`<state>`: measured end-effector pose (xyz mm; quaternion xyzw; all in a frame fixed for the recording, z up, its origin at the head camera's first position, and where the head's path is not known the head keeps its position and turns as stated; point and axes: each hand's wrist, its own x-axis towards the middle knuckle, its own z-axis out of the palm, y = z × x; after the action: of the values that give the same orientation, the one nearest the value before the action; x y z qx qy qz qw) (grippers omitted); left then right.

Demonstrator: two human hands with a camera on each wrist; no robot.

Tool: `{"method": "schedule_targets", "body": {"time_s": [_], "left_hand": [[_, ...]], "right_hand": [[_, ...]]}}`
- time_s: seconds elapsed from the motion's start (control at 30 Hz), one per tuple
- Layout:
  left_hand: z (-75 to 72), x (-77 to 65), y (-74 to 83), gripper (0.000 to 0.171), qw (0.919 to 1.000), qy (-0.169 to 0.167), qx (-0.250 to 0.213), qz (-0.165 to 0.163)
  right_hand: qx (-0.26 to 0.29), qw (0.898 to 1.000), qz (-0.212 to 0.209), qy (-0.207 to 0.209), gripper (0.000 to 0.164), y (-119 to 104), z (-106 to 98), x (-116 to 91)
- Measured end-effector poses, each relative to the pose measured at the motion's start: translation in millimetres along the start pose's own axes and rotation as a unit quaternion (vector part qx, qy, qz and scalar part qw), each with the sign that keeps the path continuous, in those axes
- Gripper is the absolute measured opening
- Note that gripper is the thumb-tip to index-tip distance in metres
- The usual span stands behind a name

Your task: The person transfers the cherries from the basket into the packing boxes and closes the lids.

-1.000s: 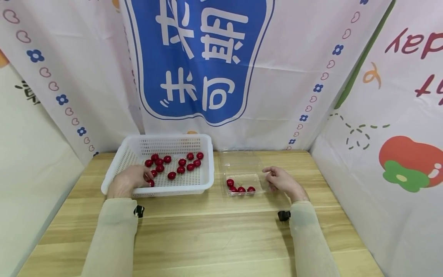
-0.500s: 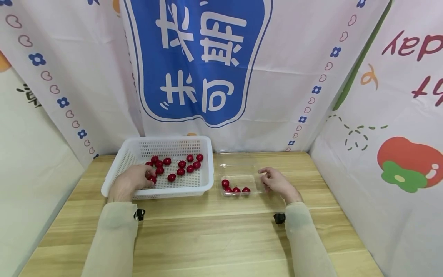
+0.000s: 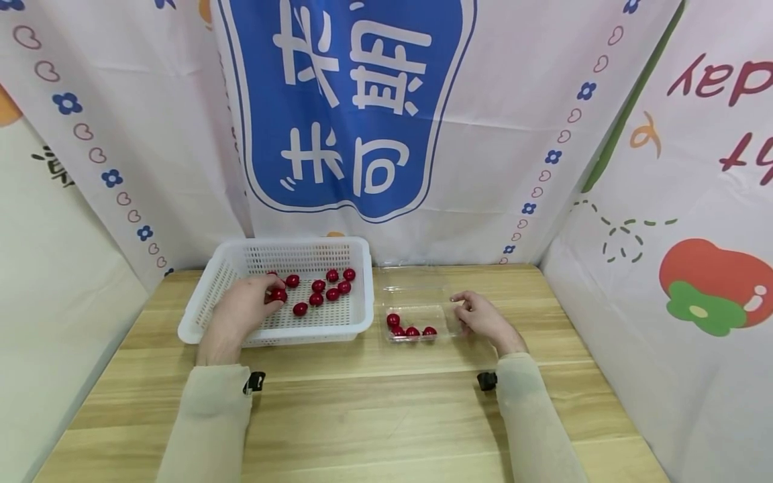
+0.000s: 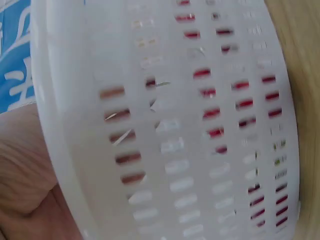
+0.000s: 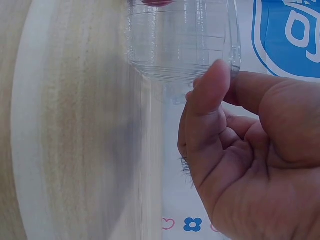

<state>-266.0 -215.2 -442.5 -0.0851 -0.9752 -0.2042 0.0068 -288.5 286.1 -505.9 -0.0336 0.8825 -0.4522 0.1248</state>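
Observation:
My left hand (image 3: 238, 308) reaches over the near left rim of a white plastic basket (image 3: 367, 302), its thumb and fingers around a dark red cherry (image 3: 278, 295). In the left wrist view the slotted basket wall (image 4: 165, 150) hides the fingertips; red fruit shows through the slots. Several more cherries (image 3: 317, 299) lie loose on the basket floor. To the right is a clear plastic box (image 3: 436, 315) with several cherries (image 3: 412, 332) along its near side. My right hand (image 5: 245, 135) pinches the box's right edge between thumb and index finger, other fingers curled.
Both containers stand on a wooden table (image 3: 374, 416), near its back edge. The box's clear lid (image 3: 410, 276) lies open toward the back. A printed cloth (image 3: 483, 168) hangs close behind, with more cloth along both sides.
My left hand has moved right and farther back inside the basket, from cherries near the front left to one nearer the middle. The right hand and box shifted slightly left, then stayed still.

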Motion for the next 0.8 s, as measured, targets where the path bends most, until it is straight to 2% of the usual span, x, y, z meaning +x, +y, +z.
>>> {"method": "schedule_targets", "body": {"time_s": [0.13, 0.37, 0.6, 0.8], "left_hand": [[7.3, -0.6, 12.7, 0.038, 0.9995, 0.027, 0.006, 0.013], [20.0, -0.7, 35.2, 0.042, 0.9978, 0.058, -0.018, 0.027], [31.5, 1.8, 54.5, 0.037, 0.9953, 0.076, -0.011, 0.059], [35.5, 4.4, 71.9, 0.040, 0.9949, 0.073, -0.004, 0.070]], "right_hand": [[-0.001, 1.000, -0.003, -0.002, 0.041, -0.3, -0.8, -1.0], [0.001, 1.000, 0.000, -0.002, 0.041, 1.9, -0.3, 1.1], [-0.002, 1.000, -0.002, -0.003, 0.041, 2.8, -1.0, 1.9], [-0.005, 1.000, -0.003, -0.004, 0.042, 3.3, -1.1, 2.0]]}}
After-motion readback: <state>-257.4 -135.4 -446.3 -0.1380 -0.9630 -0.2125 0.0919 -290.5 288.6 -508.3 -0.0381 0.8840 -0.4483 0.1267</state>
